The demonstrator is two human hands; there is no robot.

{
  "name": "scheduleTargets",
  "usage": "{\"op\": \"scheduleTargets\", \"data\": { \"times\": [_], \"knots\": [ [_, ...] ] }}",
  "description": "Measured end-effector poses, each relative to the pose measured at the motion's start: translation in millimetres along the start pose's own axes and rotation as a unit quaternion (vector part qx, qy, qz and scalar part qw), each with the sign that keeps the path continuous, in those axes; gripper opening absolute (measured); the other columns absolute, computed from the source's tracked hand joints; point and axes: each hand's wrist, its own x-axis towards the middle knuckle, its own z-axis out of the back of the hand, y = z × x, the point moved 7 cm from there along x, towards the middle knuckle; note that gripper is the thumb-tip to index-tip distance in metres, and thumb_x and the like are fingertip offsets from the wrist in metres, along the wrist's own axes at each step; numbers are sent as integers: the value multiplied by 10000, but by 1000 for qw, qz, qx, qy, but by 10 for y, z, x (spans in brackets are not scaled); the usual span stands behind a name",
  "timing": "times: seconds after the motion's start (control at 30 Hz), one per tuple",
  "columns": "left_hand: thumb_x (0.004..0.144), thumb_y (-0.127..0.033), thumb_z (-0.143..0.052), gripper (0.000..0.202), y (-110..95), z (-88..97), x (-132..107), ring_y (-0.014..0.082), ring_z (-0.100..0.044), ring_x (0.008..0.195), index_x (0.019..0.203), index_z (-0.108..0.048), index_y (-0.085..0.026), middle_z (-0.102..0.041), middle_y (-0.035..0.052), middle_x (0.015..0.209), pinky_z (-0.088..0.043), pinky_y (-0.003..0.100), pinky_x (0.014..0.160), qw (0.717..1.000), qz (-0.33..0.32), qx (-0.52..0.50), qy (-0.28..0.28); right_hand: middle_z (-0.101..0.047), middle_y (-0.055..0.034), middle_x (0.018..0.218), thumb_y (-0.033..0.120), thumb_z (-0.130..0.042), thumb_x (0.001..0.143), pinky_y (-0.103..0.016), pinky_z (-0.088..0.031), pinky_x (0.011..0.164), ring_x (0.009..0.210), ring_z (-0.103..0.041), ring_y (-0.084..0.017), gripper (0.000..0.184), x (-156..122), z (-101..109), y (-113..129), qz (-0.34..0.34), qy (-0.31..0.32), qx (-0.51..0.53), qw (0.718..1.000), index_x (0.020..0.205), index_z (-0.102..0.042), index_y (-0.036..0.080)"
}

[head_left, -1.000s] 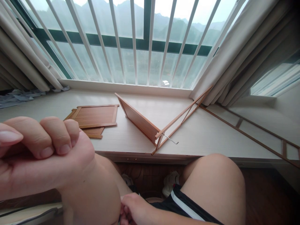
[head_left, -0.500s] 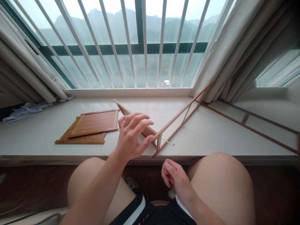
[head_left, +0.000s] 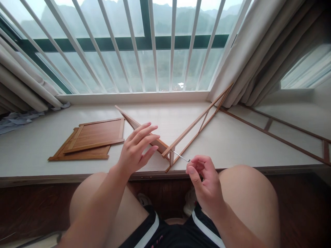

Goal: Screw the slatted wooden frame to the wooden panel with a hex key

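Judging by the layout, apparently at a fastening step, with work centred on the corner between a standing wooden panel (head_left: 131, 120) and a ladder-like wooden frame (head_left: 190, 126). Both on edge on the pale surface (head_left: 170, 117), forming a V with its point close to the front edge; thin bent metal key (head_left: 181, 155) sticking out to the right from the frame's near end, bent tip outermost. Right hand (head_left: 205, 181) at that tip, thumb and fingers curled to a narrow gap; cannot tell a firm pinch from a light touch or a near miss. Left hand (head_left: 138, 146) over the panel side of the corner, fingers loosely spread and wide, nothing held; cannot tell about contact with the panel's edge. Likely step in hand: taking up the key for a turn, joint not yet clearly braced. Called for next: a sure pinch on the bent end, key kept in line with its seat, left fingers closed around the corner against twisting or tipping. Off to the left on the surface, two overlapping panels (head_left: 99, 134), apart from both hands; to the right, a second frame (head_left: 268, 124), well apart and untouched.
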Motion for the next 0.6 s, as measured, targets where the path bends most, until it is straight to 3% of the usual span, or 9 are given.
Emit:
{"op": "scheduleTargets", "data": {
  "times": [0.2, 0.33, 0.47, 0.6],
  "knots": [
    [923, -313, -601, 305, 17, -157, 77, 231, -522, 1295, 1220, -608, -244, -655, 60, 1255, -478, 403, 1080, 994, -36, -65, 82, -616, -8, 815, 327, -583, 938, -265, -488, 671, 730, -593, -134, 167, 23, 12, -51, -3, -31, -37, 999, 1058, -587, 210],
    [958, -267, -537, 234, 41, -314, 77, 204, -571, 1179, 1174, -620, -230, -677, 57, 1187, -500, 347, 994, 988, -30, -74, 134, -624, -14, 779, 312, -611, 922, -257, -498, 634, 690, -596, -132, 143, 71, 51, -12, -8, -47, -48, 998, 993, -619, 189],
    [988, -269, -456, 201, 86, -389, 93, 180, -591, 1022, 1065, -634, -217, -691, 60, 1040, -508, 303, 870, 985, -7, -85, 149, -637, -16, 763, 303, -634, 907, -255, -505, 618, 667, -603, -133, 127, 90, 49, -12, -15, -42, -58, 997, 945, -621, 183],
    [992, -260, -432, 196, 101, -428, 109, 189, -559, 978, 1029, -617, -206, -674, 65, 998, -484, 305, 836, 984, 2, -94, 152, -637, -15, 781, 296, -651, 896, -247, -493, 618, 675, -606, -127, 116, 69, 48, -85, -11, -58, -57, 997, 908, -621, 185]
  ]
}}
